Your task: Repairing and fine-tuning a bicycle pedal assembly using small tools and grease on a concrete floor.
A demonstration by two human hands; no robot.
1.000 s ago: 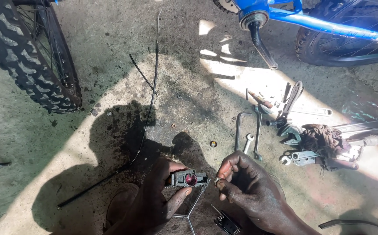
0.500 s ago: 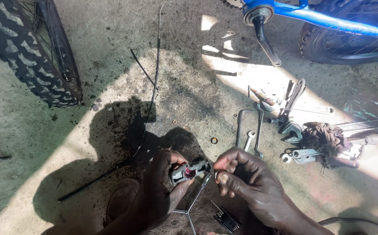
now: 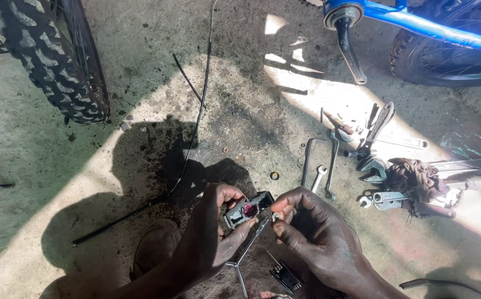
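My left hand [image 3: 210, 235] grips a small black bicycle pedal [image 3: 247, 209] with a red reflector, held low in the middle of the view. My right hand [image 3: 312, 235] pinches a small metal part at the pedal's right end, fingers closed on it. A thin three-way metal wrench [image 3: 246, 252] hangs just below the pedal between both hands. A second black pedal-like piece [image 3: 284, 275] lies on the ground under my right wrist.
Spanners, pliers and a dirty rag [image 3: 415, 177] lie scattered on the concrete at right. A knobby tyre [image 3: 57, 61] stands at upper left. A blue bike frame with crank arm [image 3: 348, 47] is at upper right. A black cable [image 3: 196, 119] runs across the floor.
The pedal has tilted and risen slightly in my left hand. My right hand has shifted closer to its right end. The view has drifted a little.
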